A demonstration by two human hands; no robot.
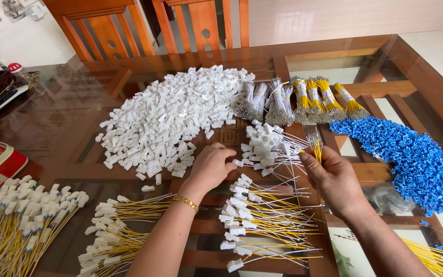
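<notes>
Assembly of wire leads into white plastic connectors is in progress on a glass-topped wooden table [57,128]. The left hand [212,165] is closed, fingertips pinching one white connector [238,163] at the near edge of a small group of finished white-wire leads [270,146] at centre. The right hand [334,179] grips a small bunch of yellow wires [317,150], held upright between thumb and fingers, just right of that connector. Judged step: seating a wire end into the housing held by the left hand; the next move calls for bringing one wire tip in line with the connector's opening and pushing it home, while the rest of the bunch stays clear. Counts: 1 large heap of loose white connectors [173,120] far and left of centre, pieces too many to count; 1 heap of blue connectors [411,154] at right, likewise uncountable; 4 tied bundles of white wire [267,102] and 4 tied bundles of yellow wire [321,100] at the far centre; 3 piles of finished yellow leads with white ends, at near left [24,215], near centre-left [111,231] and near centre [262,220]. More yellow wire [431,254] lies at the near right corner. 2 wooden chairs [144,25] stand beyond the far edge
</notes>
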